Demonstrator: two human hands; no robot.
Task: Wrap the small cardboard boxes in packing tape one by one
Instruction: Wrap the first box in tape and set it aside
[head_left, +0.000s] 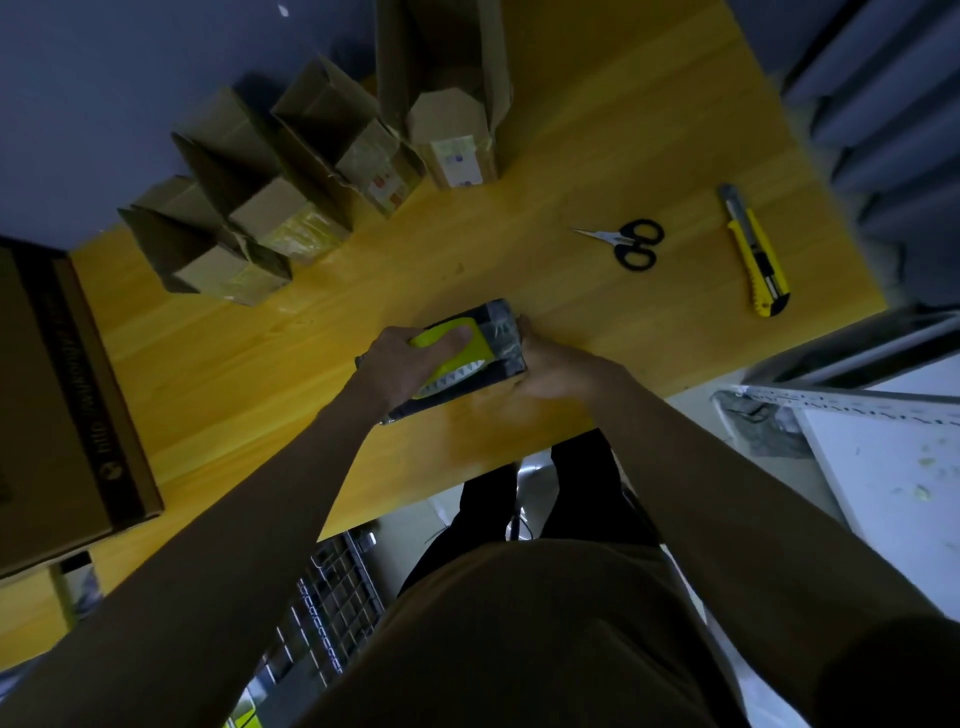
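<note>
Torso: the person's brown shirt (545, 639) fills the bottom of the view, both bare forearms reaching up toward the table.
Left hand (400, 364): grips a yellow-green tape dispenser (460, 358), fingers curled over its top, toothed cutting edge showing below the palm.
Right hand (550, 366): rests against the right end of the small box; how its fingers lie is partly hidden, so I cannot tell whether they curl round it.
Small box (501, 332): lies between the two hands near the table's front edge, already covered in dark shiny tape; the dispenser sits on top of it.
Table (597, 156): yellow wooden top.
Scissors (631, 243): black-handled, at 2 o'clock from the hands, well apart from them.
Utility knife (756, 254): yellow, lying to the right of the scissors, near the table's right edge.
Open cardboard boxes (291, 208): a row from 10 to 12 o'clock, flaps standing up, several with clear tape and labels on their sides.
Large carton (57, 395): brown, at 9 o'clock, resting on the table's left edge.
White surface (893, 478): at 4 o'clock, beside the table.
</note>
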